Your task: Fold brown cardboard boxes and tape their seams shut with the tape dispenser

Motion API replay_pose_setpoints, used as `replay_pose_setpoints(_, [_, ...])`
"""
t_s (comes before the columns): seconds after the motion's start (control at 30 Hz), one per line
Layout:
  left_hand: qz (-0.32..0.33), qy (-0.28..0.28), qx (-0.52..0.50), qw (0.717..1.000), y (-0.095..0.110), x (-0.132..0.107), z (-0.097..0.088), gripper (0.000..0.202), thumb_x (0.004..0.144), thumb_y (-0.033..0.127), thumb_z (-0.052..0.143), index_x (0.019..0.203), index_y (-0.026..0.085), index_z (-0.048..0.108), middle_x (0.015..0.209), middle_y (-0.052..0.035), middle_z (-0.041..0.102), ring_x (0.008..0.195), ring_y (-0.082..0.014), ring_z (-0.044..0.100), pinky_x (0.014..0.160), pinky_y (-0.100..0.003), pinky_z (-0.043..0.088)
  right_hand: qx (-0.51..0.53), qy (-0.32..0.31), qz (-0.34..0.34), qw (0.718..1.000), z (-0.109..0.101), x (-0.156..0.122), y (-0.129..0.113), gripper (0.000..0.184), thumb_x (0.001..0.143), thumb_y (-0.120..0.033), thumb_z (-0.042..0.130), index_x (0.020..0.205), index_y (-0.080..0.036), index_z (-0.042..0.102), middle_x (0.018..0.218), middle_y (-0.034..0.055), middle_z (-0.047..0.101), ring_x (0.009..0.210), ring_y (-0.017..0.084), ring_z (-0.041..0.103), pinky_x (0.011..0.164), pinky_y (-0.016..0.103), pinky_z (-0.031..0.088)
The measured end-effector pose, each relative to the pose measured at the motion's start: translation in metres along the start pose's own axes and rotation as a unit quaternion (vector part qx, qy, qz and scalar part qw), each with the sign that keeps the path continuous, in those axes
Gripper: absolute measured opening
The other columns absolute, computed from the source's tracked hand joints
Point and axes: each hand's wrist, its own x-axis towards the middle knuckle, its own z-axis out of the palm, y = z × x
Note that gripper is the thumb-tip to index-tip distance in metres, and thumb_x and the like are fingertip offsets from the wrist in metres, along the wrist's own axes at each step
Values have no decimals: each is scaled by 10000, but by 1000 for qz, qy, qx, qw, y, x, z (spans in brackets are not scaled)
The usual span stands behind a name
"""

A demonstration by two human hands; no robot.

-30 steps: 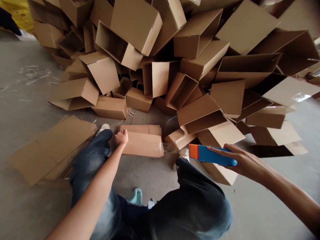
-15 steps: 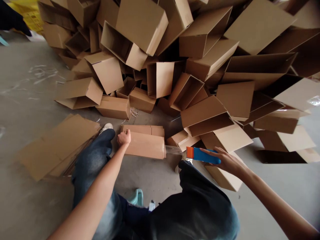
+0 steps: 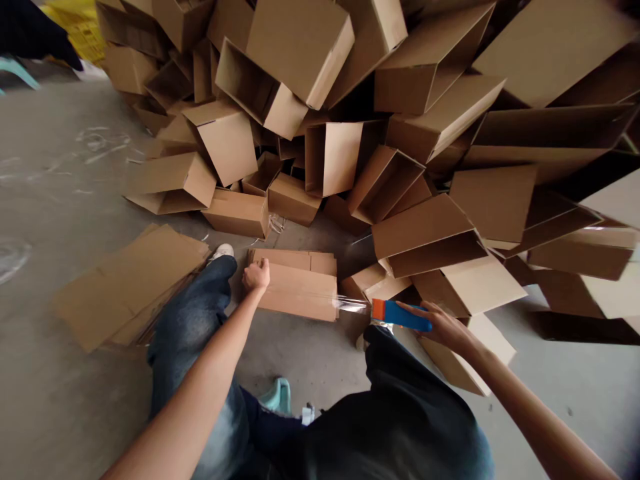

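Between my feet lies a folded cardboard box (image 3: 300, 290), with more flat cardboard behind it. My left hand (image 3: 257, 275) is closed on its upper left edge. My right hand (image 3: 440, 327) grips a blue and orange tape dispenser (image 3: 403, 315) to the right of the box. From the dispenser's orange end, a strip of clear tape (image 3: 353, 305) stretches left to the box's right edge and lies across its face. The fingers of my left hand are curled, and part of the box's edge is hidden beneath them.
Open cardboard boxes (image 3: 300, 50) are heaped across the far side and the right. A stack of flattened cardboard (image 3: 133, 287) lies on the floor by my left leg. A yellow crate (image 3: 83, 30) stands at the far left. Scraps of clear tape (image 3: 103, 143) litter the floor.
My right hand has moved slightly left with the tape dispenser, closer to the box. My left hand keeps its hold on the box edge. The view has shifted a little.
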Motion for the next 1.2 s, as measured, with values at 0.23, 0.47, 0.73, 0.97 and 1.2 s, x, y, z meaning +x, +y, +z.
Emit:
replay_pose_setpoints(0.23, [-2,9,-2,1000,1,-2,-1,492,855,483,366,923,147,719,882,-182,699,876,-300,657,721,-361,486,-16,-24,-5,1000,7,7,-9,681,704,-201,599,1347,-350,429,956,52,570,818,206,613,559,212,465])
replay_pose_setpoints(0.47, [-1,8,-2,1000,1,-1,0,499,854,485,364,927,141,717,886,-183,698,879,-303,657,735,-376,487,-47,-30,-7,998,21,19,-19,704,711,-190,612,1359,-364,398,1031,57,564,907,208,604,638,229,497])
replay_pose_setpoints(0.73, [-4,1,6,1000,1,2,3,500,864,480,353,956,147,715,892,-185,698,904,-296,654,735,-368,490,-57,-58,-25,996,49,62,-50,675,736,-280,634,1363,-358,396,1012,64,585,954,217,577,695,246,499])
replay_pose_setpoints(0.97, [-10,4,-2,1000,2,-1,0,501,858,490,358,950,154,718,903,-189,697,889,-308,656,721,-371,490,-49,-75,-42,995,59,97,-87,683,748,-368,634,1378,-353,373,1189,96,554,1057,240,545,803,300,475])
replay_pose_setpoints(1.2, [-4,7,0,1000,3,-4,-4,483,848,481,373,950,160,717,895,-186,697,881,-315,655,734,-389,486,-52,-29,-67,996,70,93,-114,645,765,-335,600,1376,-317,396,1044,101,603,916,236,587,798,324,447])
